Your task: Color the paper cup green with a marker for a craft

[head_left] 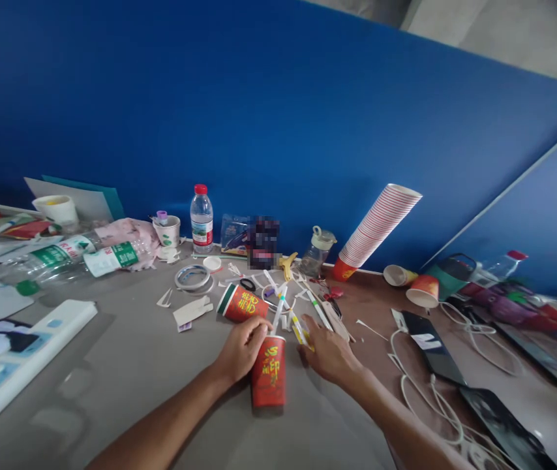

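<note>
A red paper cup (269, 378) with yellow writing stands on the grey table in front of me. My left hand (242, 349) is closed at its left rim, fingers curled and thumb by the top edge. A white marker pen (281, 310) with a coloured band leans out of the cup's mouth. To the right, my right hand (330, 349) has thumb and fingers around the lower end of a yellow-and-white marker pen (299, 328). Behind the cup lies a second red paper cup (244, 303) on its side. A green-banded marker pen (318, 308) lies beyond my right hand.
At the back stand a water bottle (202, 222), a glass jar (318, 251) and a leaning stack of paper cups (374, 235). Tape rolls (193, 278) and paper scraps lie mid-table. Phones (432, 346) and cables are on the right; a power strip (63, 333) is on the left.
</note>
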`<state>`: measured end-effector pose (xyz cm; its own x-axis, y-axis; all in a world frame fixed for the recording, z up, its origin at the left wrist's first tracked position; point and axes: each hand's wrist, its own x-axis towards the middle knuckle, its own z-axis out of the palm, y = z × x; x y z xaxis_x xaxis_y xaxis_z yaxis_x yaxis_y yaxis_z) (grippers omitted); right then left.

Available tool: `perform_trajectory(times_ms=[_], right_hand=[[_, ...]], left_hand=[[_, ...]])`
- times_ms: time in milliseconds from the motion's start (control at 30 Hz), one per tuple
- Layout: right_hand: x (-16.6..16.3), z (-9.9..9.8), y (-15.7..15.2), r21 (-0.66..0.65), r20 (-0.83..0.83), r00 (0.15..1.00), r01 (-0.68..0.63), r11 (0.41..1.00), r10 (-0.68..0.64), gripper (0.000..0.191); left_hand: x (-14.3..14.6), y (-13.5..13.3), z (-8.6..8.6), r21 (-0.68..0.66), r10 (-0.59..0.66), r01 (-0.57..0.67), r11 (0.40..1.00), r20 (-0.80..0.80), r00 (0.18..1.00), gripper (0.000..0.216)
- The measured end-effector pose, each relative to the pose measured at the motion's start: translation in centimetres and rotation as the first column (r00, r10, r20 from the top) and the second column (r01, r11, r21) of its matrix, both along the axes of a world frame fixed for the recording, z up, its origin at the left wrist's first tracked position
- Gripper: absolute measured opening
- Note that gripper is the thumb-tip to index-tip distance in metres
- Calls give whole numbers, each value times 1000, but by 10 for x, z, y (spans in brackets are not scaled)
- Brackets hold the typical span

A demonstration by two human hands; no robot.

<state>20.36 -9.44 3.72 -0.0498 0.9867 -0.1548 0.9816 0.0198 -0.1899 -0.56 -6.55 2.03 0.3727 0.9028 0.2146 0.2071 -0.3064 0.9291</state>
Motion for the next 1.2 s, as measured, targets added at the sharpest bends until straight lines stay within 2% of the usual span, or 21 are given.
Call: perform_trajectory(times_ms=[133,267,367,467,600,667,733,867,1067,1200], right_hand=[[6,-6,0,3,-30,999,-28,1000,28,53],[23,-2,8,74,-110,989,105,992,-97,56],[33,-1,17,57,-80,982,178,982,-174,55],[35,-3,21,15,-1,988,155,988,-155,48],[25,-3,12,90,72,992,96,991,-103,35],[18,0,2,128,75,996,42,991,-51,32],[11,3,-6,103,45,999,-14,995,9,30],[-1,3,-10,65,41,998,-39,997,37,40],[-7,9,-5,43,49,999,22,999,-24,59],[-10,11,-9,45,3,1000,5,999,-5,59]], left_hand=[[0,0,0,-16,10,-10,1000,-7,1000,31],[0,0,2,-16,9,-10,1000,-20,1000,31],[1,1,3,-17,4,-5,1000,-20,1000,30],[1,1,4,-25,6,-6,1000,-18,1000,31],[1,0,3,-28,-3,2,1000,-24,1000,31],[0,0,2,-22,-10,9,1000,-30,999,32],[0,1,1,-21,-16,15,1000,-38,999,32],[0,2,-1,-17,-19,18,1000,-40,999,32],[0,3,-4,-6,-23,23,1000,-53,998,34],[-1,3,-7,0,-31,31,1000,-66,997,35]])
